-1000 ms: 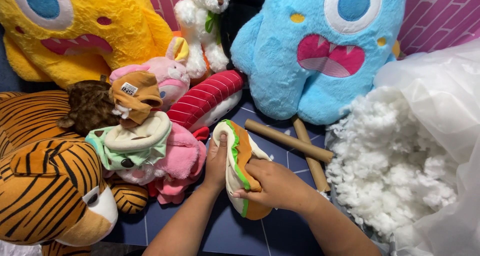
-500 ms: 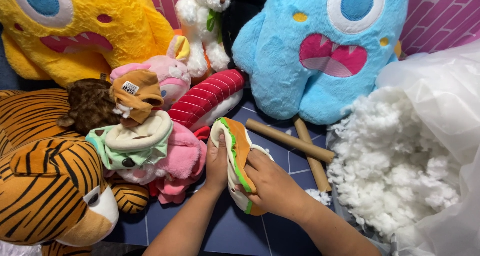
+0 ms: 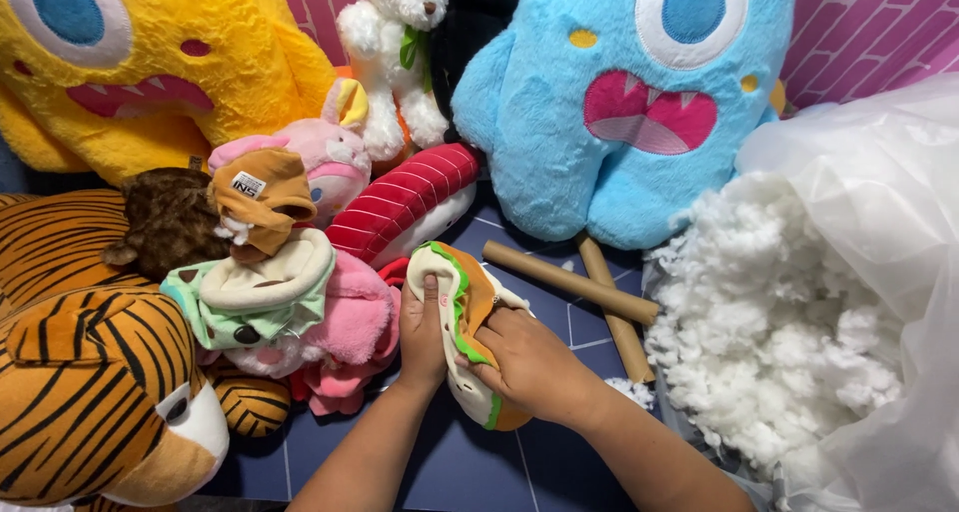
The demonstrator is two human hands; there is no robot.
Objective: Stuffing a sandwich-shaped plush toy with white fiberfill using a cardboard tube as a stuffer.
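Both my hands hold a small plush toy shaped like a burger (image 3: 462, 297), cream with green and orange layers, standing on its edge on the dark blue mat (image 3: 470, 472). My left hand (image 3: 424, 337) grips its left side, thumb up along the cream bun. My right hand (image 3: 529, 362) wraps over the right side, fingers pressed into the orange and green layers. The toy's lower end is partly hidden under my right hand.
White stuffing (image 3: 779, 322) spills from a clear plastic bag (image 3: 879, 202) at right. Two cardboard tubes (image 3: 569, 282) lie behind the burger. Left: a tiger plush (image 3: 90, 392), a pile of pink, green and brown plush skins (image 3: 270, 292). Behind: yellow monster (image 3: 130, 62), blue monster (image 3: 639, 92), white bear (image 3: 395, 52), red striped plush (image 3: 405, 202).
My right hand has slid slightly over the burger toy, fingers digging further into its layers. The left hand keeps its grip. The toy stays in nearly the same spot.
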